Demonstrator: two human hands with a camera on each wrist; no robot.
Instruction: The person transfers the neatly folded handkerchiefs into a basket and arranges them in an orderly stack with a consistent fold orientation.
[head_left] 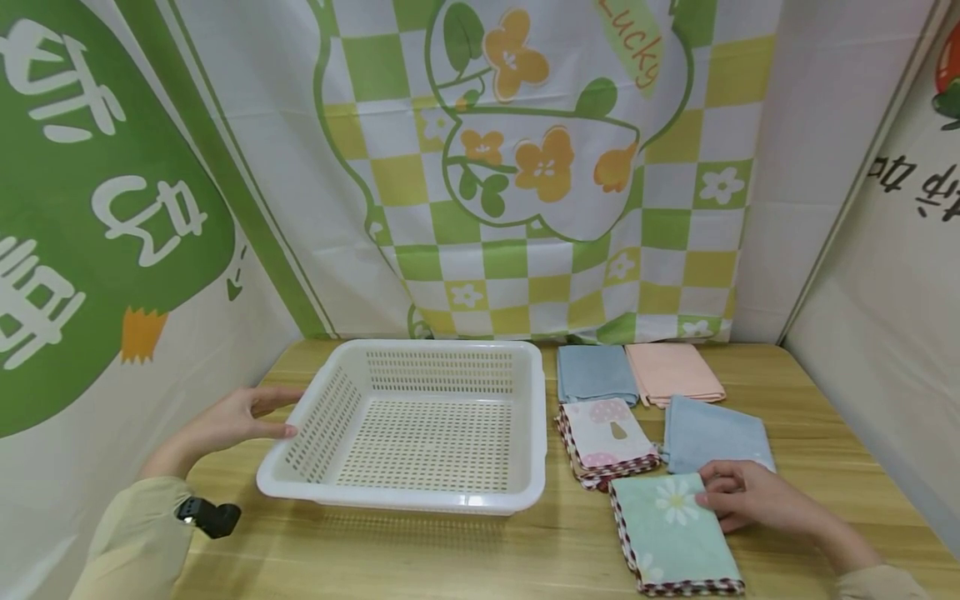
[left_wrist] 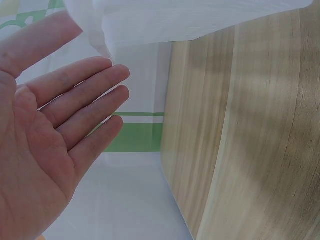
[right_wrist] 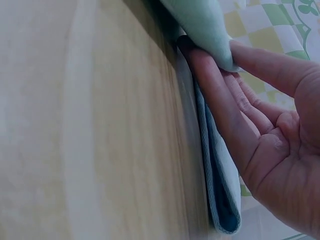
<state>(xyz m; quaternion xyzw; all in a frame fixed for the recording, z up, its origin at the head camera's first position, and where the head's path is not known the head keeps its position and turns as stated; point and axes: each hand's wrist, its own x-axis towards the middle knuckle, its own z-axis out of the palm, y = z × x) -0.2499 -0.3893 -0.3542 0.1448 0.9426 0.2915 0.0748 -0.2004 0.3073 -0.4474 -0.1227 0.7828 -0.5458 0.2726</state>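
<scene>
On the table (head_left: 420, 575), the basket (head_left: 420, 500) stands left of five cloths (head_left: 671, 533).

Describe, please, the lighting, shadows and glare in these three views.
Head view: bright, glare spot on the front rim of the white plastic basket, soft shadow below; left wrist: dimmer, soft shadows across the wooden table; right wrist: also dim, dark shadow beside the green daisy-print towel.

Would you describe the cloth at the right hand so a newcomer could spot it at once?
Start at the big white basket on the wooden table and look to its right. Nearest the camera, pinched by the right hand, is a folded mint-green cloth. Its large white daisy sets it apart from the blue cloths, pink cloth and patterned cloth beyond.
</scene>
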